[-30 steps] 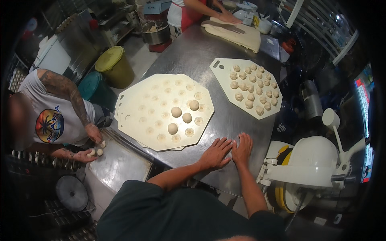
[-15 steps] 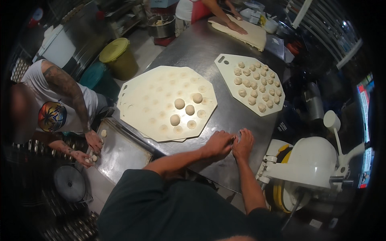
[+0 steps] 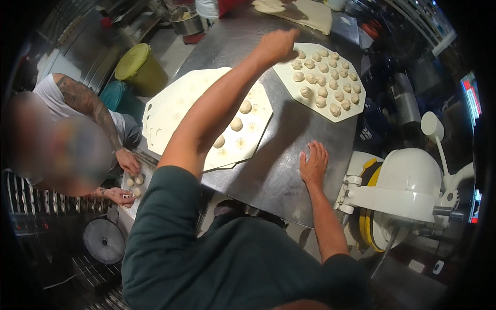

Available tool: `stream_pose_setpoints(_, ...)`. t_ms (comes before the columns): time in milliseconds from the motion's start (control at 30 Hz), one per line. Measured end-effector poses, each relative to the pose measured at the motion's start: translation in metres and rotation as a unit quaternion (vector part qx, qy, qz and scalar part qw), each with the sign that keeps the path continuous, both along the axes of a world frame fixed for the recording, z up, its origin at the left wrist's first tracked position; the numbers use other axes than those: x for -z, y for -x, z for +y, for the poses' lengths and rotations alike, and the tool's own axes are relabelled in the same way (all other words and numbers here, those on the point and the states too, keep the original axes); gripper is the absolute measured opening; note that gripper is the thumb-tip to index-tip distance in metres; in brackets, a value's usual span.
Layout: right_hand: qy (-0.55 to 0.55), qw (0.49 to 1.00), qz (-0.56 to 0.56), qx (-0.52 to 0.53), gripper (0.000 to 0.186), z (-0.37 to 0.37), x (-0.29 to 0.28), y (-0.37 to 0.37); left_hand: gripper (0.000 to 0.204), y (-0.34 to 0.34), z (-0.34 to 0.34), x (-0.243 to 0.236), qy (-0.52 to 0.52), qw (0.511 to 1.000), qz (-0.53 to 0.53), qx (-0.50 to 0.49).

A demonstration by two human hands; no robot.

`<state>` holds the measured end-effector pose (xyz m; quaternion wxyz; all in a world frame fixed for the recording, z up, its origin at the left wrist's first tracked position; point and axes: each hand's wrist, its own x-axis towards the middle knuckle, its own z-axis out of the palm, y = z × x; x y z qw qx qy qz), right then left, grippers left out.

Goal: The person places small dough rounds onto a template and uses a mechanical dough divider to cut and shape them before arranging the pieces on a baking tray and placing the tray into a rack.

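Note:
My left hand (image 3: 279, 46) reaches far across the steel table (image 3: 281, 181). It is closed over the handle corner of a white octagonal board (image 3: 341, 113), hiding that corner; what its fingers hold is hidden. Several rough, lumpy dough balls (image 3: 321, 92) stand on this board. My right hand (image 3: 313, 161) rests open, palm down, on the bare steel near the mixer. Under my left forearm lies a stack of white octagonal boards (image 3: 170, 95) with round marks. Smoother dough balls (image 3: 236, 123) sit on its right side, three of them visible.
A white stand mixer (image 3: 405, 175) stands at right. On the left, a co-worker's hands (image 3: 126, 161) handle small dough pieces (image 3: 137, 191) on a metal tray. A dough sheet (image 3: 310, 15) lies at the far end. Yellow (image 3: 142, 70) and teal bins (image 3: 116, 98) stand at the far left.
My hands were close together at the table's near edge. My left has swung forward to the far board's handle; my right has spread out on the steel. The whole view has shifted.

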<state>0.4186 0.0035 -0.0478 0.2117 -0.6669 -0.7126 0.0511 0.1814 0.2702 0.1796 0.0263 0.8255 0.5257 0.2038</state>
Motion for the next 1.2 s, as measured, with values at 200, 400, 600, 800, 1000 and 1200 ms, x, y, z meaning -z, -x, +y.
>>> stream_pose_setpoints(200,0.003,1.000,-0.006,0.004,0.044,0.001,0.005,-0.005,0.075,-0.024,-0.035,0.107,0.296,0.927,0.136,0.185)
stream_pose_setpoints(400,0.002,1.000,0.001,0.004,0.042,0.003,0.002,-0.001,0.072,-0.012,-0.007,0.148,0.259,0.949,0.116,0.137)
stream_pose_setpoints(600,0.013,1.000,0.006,0.002,0.043,0.006,-0.004,0.000,0.051,0.002,0.053,0.168,0.223,0.959,0.168,0.053)
stream_pose_setpoints(800,0.030,0.999,-0.007,0.010,0.044,0.010,-0.005,0.000,0.035,0.027,0.112,0.193,0.151,0.968,0.198,-0.028)
stream_pose_setpoints(1000,0.040,0.999,-0.011,0.019,0.044,0.010,-0.005,-0.002,0.042,0.035,0.148,0.212,0.111,0.969,0.221,-0.004)
stream_pose_setpoints(1200,0.037,0.999,0.004,0.011,0.043,0.015,-0.011,0.005,0.050,0.049,0.165,0.213,0.056,0.962,0.265,0.033)
